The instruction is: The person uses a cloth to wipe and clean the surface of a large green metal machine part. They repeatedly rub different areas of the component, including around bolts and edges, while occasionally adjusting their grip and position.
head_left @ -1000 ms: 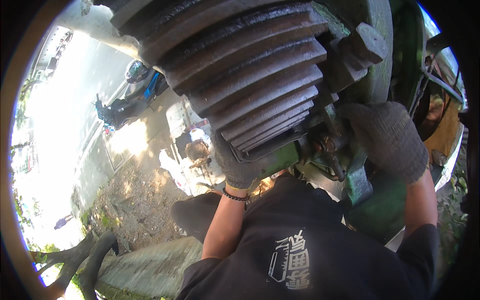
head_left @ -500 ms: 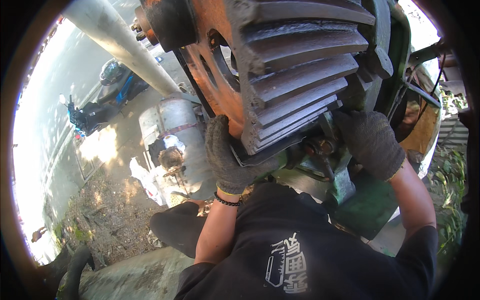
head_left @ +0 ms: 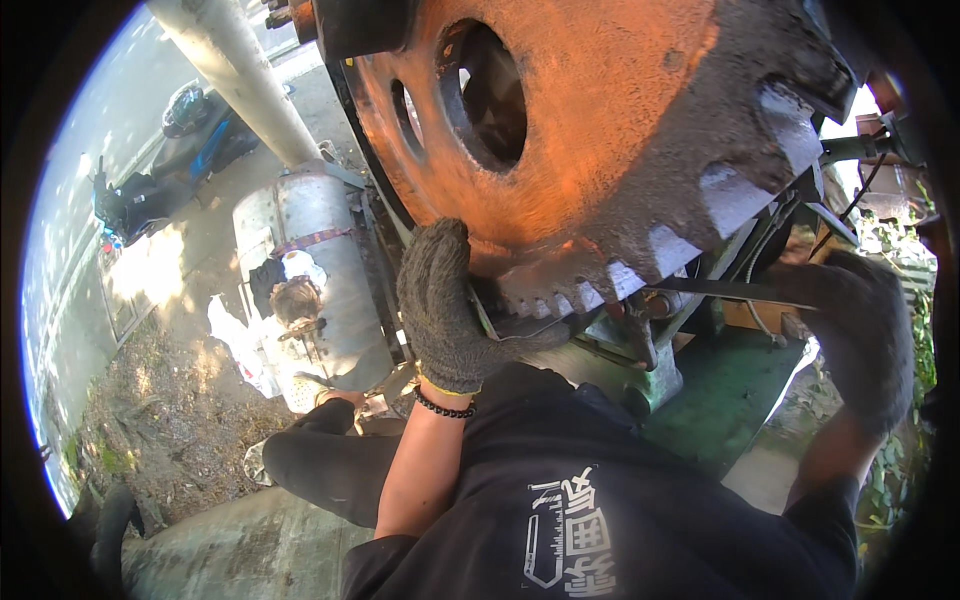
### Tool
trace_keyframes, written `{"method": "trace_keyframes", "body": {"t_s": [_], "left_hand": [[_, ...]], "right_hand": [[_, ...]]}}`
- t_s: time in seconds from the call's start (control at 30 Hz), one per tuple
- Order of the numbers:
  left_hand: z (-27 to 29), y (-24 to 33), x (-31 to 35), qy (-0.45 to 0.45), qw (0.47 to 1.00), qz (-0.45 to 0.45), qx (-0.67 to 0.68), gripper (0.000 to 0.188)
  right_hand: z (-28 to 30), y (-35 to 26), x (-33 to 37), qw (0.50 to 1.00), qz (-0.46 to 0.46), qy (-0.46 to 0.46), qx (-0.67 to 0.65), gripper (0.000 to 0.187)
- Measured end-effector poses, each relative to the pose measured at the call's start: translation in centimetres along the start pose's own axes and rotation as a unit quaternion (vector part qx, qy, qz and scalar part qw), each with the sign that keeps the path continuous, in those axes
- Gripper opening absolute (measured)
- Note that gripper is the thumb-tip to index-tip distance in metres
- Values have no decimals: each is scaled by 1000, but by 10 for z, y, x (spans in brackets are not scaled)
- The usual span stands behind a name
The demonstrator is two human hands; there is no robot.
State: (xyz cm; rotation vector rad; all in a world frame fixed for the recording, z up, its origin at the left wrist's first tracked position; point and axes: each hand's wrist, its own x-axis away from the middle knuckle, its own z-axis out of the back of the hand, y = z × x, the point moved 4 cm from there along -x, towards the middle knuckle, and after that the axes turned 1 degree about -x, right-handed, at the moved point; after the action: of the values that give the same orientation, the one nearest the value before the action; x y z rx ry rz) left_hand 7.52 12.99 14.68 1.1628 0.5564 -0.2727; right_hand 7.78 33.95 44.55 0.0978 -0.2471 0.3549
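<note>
A large gear wheel [head_left: 590,130] fills the upper middle, its side face orange, its rim grimy, with bright metal teeth along the lower right. My left hand [head_left: 438,310], in a dark knitted glove, wraps the wheel's lower edge, fingers upright against the face and thumb stretched beneath the teeth. My gloved right hand [head_left: 865,325], smeared by motion, is closed at the far right. From it a thin, flat metal strip [head_left: 735,290] points left toward the teeth. Its far end lies by the rim, and I cannot tell whether it touches.
Green machine framework [head_left: 725,400] stands below the wheel. On the left are a grey metal tank [head_left: 345,290], a white post [head_left: 240,80] and a parked motorbike [head_left: 165,195]. Plants [head_left: 885,460] grow at the right edge.
My right hand has moved right, away from the teeth, and the flat strip now shows in it. My left hand stays at the lower rim. The wheel's orange side now faces the view more fully.
</note>
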Motion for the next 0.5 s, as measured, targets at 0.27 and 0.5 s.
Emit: {"method": "trace_keyframes", "body": {"t_s": [0.27,0.5], "left_hand": [[1,4,-5,31,999,-11,39,121],[1,-1,-4,38,997,-7,67,114]], "right_hand": [[-7,2,-31,998,-9,-66,13,25],[-26,3,-33,991,100,-74,44,31]]}}
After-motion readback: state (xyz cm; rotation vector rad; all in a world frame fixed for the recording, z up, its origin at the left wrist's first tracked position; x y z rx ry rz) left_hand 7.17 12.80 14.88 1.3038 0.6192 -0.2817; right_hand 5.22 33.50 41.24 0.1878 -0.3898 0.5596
